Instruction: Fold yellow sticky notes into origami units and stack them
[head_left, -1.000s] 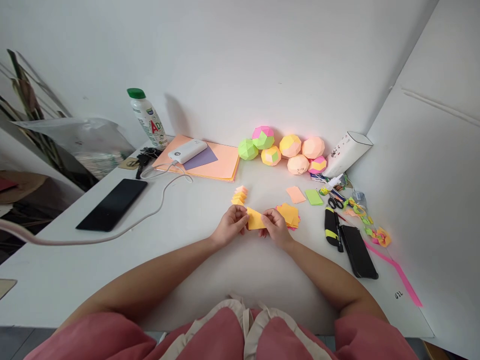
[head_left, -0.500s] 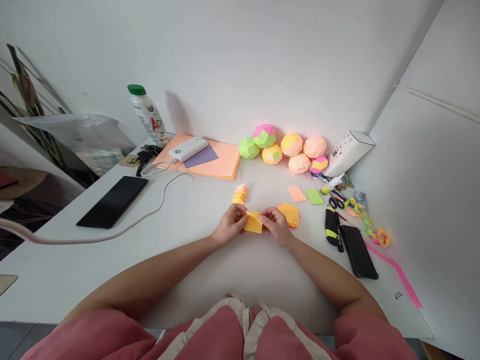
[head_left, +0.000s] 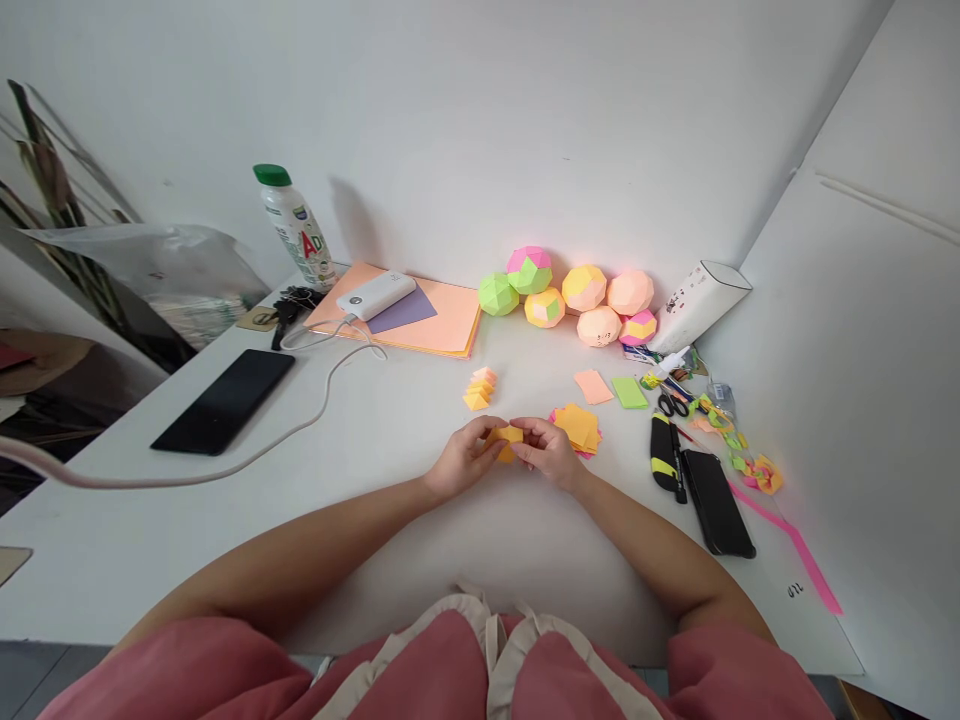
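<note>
Between my two hands is a small orange paper square (head_left: 508, 436), bent by the fingers and partly hidden behind them. My left hand (head_left: 466, 458) pinches its left side, and my right hand (head_left: 550, 452) pinches its right side. Just beyond the left hand stands a short row of folded orange and peach paper pieces (head_left: 480, 388). A loose stack of orange sheets (head_left: 579, 428), with pink edges showing below, lies beside the right hand. Further back are a peach sheet pile (head_left: 593, 387) and a green sheet pile (head_left: 629, 392).
Several faceted paper balls (head_left: 585, 289) sit against the wall. To the right lie scissors (head_left: 673, 404), a black-and-yellow cutter (head_left: 663, 452), and a black case (head_left: 718, 503). At left are a tablet-like black device (head_left: 225, 402), a power bank (head_left: 376, 296) with its cable, and a bottle (head_left: 300, 230).
The orange square was held nearly flat and facing up; now it is bent between the fingers. Both hands have closed in on it, with the fingers covering more of the paper.
</note>
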